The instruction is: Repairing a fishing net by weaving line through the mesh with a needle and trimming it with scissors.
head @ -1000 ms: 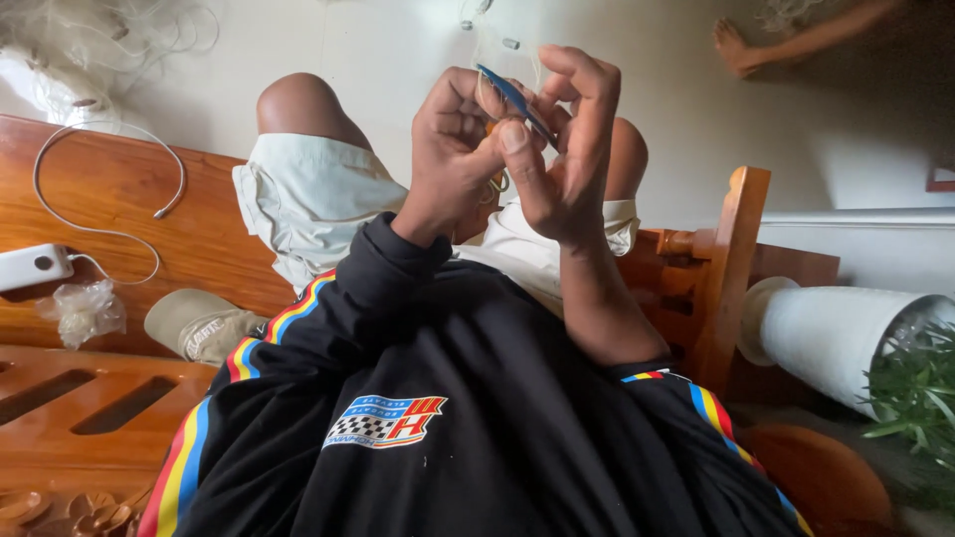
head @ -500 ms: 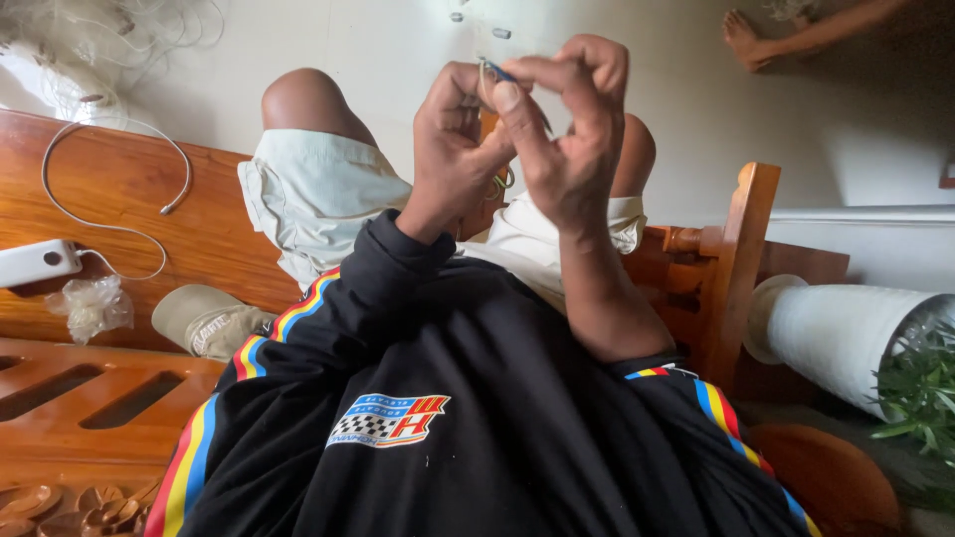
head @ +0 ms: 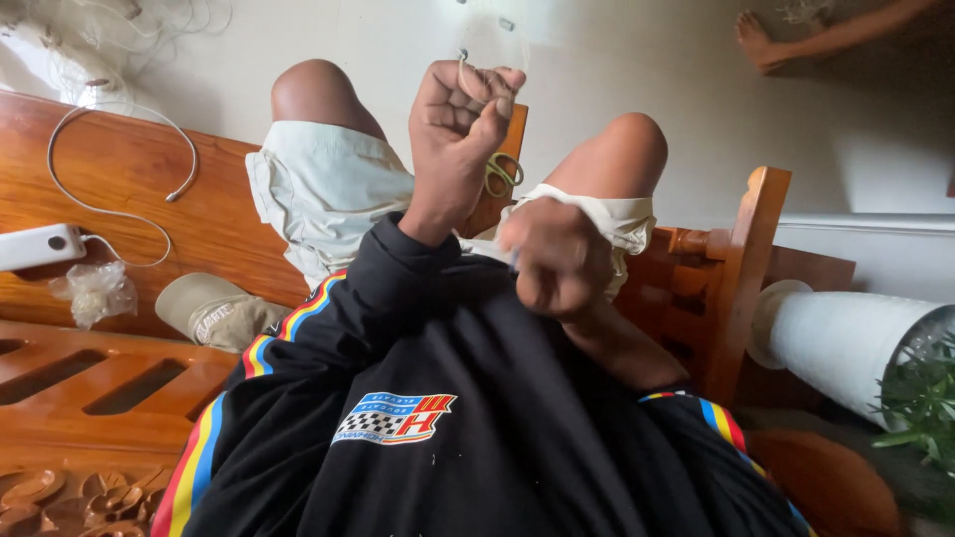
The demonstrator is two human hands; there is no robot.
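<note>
The left hand [head: 460, 119] is curled shut and pinches a thin white thread [head: 466, 75] up high, above the knees. The thread goes up from the fingers toward the top of the picture. The right hand [head: 557, 261] is lower, closed in a fist near the lap; I cannot tell if it holds anything. Between the hands, small scissors with yellow-green handles [head: 502, 171] lie on the wooden bench [head: 129, 189]. To the left lie a tan cap [head: 214, 310], a white charger with its cable [head: 40, 246] and a small plastic bag [head: 95, 291]. A white plant pot [head: 846, 343] stands to the right.
</note>
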